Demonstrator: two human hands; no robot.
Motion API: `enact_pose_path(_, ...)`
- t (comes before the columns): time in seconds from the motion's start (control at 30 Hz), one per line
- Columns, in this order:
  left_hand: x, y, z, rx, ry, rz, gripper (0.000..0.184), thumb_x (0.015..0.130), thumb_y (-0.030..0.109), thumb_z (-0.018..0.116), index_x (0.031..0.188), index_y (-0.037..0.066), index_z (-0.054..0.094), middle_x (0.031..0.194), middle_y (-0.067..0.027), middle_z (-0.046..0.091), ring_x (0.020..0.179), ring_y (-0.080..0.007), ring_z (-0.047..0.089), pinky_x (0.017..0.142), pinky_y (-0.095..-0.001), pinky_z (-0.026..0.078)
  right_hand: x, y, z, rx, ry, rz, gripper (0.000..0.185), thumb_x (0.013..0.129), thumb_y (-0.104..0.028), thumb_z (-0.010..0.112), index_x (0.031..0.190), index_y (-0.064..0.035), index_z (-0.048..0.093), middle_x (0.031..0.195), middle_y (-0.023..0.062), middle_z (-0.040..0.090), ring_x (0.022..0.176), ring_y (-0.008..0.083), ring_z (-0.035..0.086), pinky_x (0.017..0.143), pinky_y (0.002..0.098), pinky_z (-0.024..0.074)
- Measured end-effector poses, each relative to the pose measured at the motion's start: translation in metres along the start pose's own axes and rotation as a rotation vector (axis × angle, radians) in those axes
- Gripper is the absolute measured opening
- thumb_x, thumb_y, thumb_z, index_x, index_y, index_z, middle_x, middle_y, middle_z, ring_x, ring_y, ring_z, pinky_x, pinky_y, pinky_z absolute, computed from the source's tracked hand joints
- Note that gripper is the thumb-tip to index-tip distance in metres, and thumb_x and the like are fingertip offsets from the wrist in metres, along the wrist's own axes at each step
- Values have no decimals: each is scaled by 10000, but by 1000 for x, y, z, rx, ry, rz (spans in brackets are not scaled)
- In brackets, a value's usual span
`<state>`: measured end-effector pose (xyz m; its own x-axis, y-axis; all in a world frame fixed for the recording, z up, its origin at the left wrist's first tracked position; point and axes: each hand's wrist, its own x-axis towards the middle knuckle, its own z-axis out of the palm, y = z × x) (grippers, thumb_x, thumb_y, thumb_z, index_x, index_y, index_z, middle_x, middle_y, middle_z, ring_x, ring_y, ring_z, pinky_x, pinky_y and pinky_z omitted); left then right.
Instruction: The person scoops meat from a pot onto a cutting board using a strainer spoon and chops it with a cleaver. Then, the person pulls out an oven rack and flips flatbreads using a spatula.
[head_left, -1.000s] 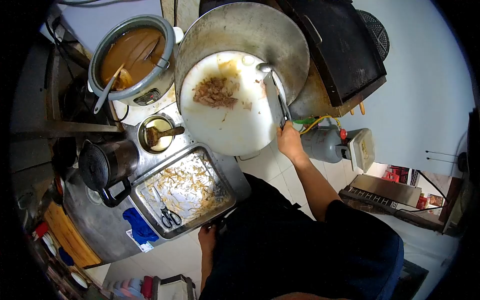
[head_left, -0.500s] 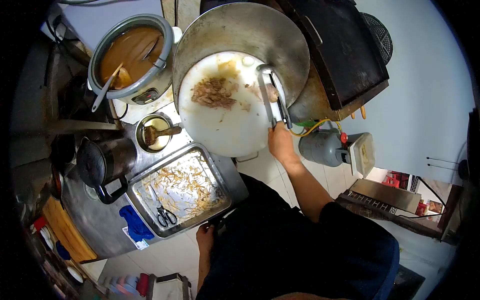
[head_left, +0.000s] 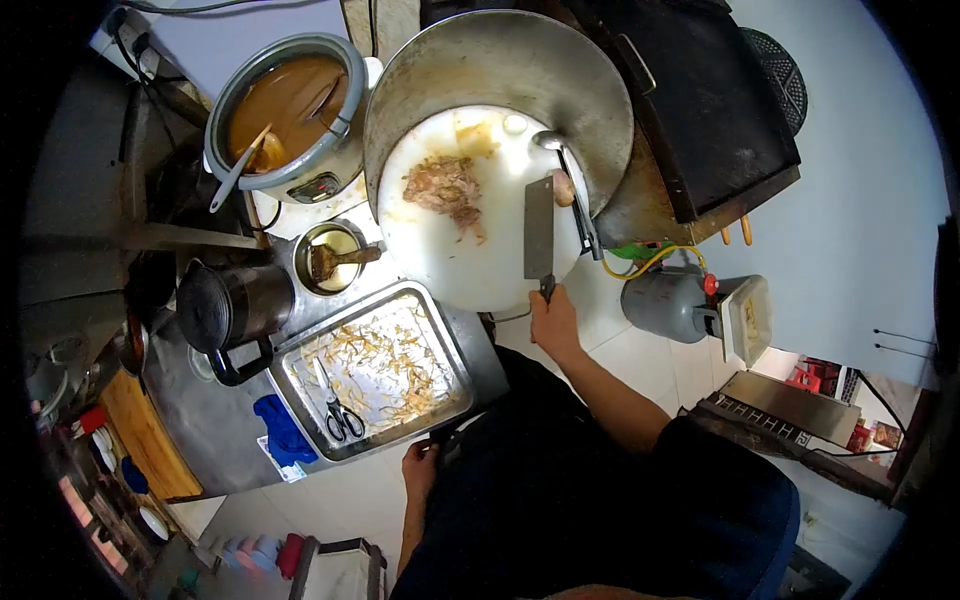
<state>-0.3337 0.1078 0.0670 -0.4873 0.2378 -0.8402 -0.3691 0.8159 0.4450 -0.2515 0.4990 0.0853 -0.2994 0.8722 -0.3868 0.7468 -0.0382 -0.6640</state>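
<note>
My right hand (head_left: 556, 322) is closed around the handle of a cleaver (head_left: 538, 228). Its blade lies over the right side of a round white cutting board (head_left: 440, 265), set across the mouth of a big metal pot (head_left: 480, 60). Left of the blade is a heap of chopped meat (head_left: 440, 185). A small brownish lump (head_left: 563, 188) sits just right of the blade, beside a metal ladle (head_left: 550, 141) on the board's edge. My left hand (head_left: 420, 468) hangs low by the table edge, fingers curled; what they hold, if anything, is hidden against dark clothing.
A steel tray (head_left: 462, 385) bears yellowish shreds and scissors (head_left: 342, 415). Behind are a cooker of brown sauce (head_left: 290, 110), a small pot with a brush (head_left: 345, 260) and a dark jug (head_left: 235, 305). A gas cylinder (head_left: 660, 303) stands at right, below a black griddle (head_left: 700, 120).
My right hand has moved slightly down, and the cleaver has swung left from the ladle, its flat side now showing. The meat heap has changed shape. The whole view has shifted slightly.
</note>
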Motion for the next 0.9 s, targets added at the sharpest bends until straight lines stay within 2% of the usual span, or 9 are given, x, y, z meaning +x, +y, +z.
enact_pose_path(0.17, -1, -24, 6, -211, -1, 30, 298, 906, 209, 722, 1106, -11, 702, 882, -117, 729, 751, -155, 664, 673, -286, 521, 9, -76, 30, 313, -214, 197, 326, 992, -262, 555, 966, 53, 479, 790, 271, 621, 779, 444, 649, 721, 524, 496)
enact_pose_path(0.23, -4, -19, 6, -153, 20, 20, 301, 907, 205, 722, 1116, -11, 698, 878, -115, 727, 747, -151, 659, 667, -282, 519, 21, -96, 38, 394, -175, 25, 271, 993, -248, 578, 935, -8, 466, 623, 84, 556, 448, 167, 552, 410, 352, 443)
enact_pose_path(0.27, -6, -17, 7, -102, 29, 5, 305, 907, 201, 723, 1125, -11, 694, 873, -113, 724, 742, -146, 654, 661, -278, 518, 29, -97, 42, 401, -178, 20, 271, 993, -248, 578, 935, -8, 466, 623, 84, 556, 448, 167, 552, 410, 352, 443)
enact_pose_path(0.33, -8, -16, 10, -123, 33, 37, 315, 907, 199, 722, 1135, -15, 688, 874, -111, 723, 740, -146, 652, 659, -277, 517, 48, -95, 51, 212, -140, -150, 318, 993, -282, 559, 980, 28, 489, 824, 298, 651, 797, 464, 662, 706, 533, 516)
enact_pose_path(0.37, -8, -16, 11, -146, 30, 65, 324, 908, 197, 722, 1145, -20, 682, 875, -109, 722, 738, -145, 649, 658, -277, 517, 55, -95, 51, 217, -140, -155, 318, 993, -282, 559, 980, 28, 489, 824, 298, 651, 797, 464, 662, 706, 533, 516)
enact_pose_path(0.43, -6, -20, 14, -150, 31, 78, 329, 909, 194, 721, 1152, -22, 676, 878, -108, 723, 741, -144, 650, 661, -277, 517, 67, -98, 41, -221, -109, -330, 335, 987, -298, 569, 997, 28, 491, 860, 309, 656, 829, 477, 660, 739, 553, 519)
enact_pose_path(0.53, -6, -28, 20, -181, 44, 86, 332, 912, 190, 720, 1157, -27, 670, 881, -106, 723, 745, -142, 650, 667, -277, 518, 69, -115, 10, -323, -156, -307, 345, 984, -311, 569, 1017, 22, 485, 885, 308, 662, 845, 477, 662, 771, 571, 512)
enact_pose_path(0.83, -20, -24, 38, -186, 111, 98, 303, 915, 184, 724, 1126, -27, 675, 882, -103, 723, 756, -148, 654, 683, -284, 522, 83, -111, -13, -435, -238, -360, 323, 1012, -305, 520, 1021, 16, 481, 875, 286, 677, 834, 479, 659, 795, 576, 486)
enact_pose_path(0.9, -27, -29, 39, -163, 119, 71, 296, 915, 183, 725, 1120, -25, 677, 879, -103, 723, 756, -150, 655, 684, -287, 523, 69, -106, -14, -345, -88, -504, 322, 1000, -290, 549, 959, 21, 476, 770, 284, 649, 733, 466, 649, 689, 555, 511)
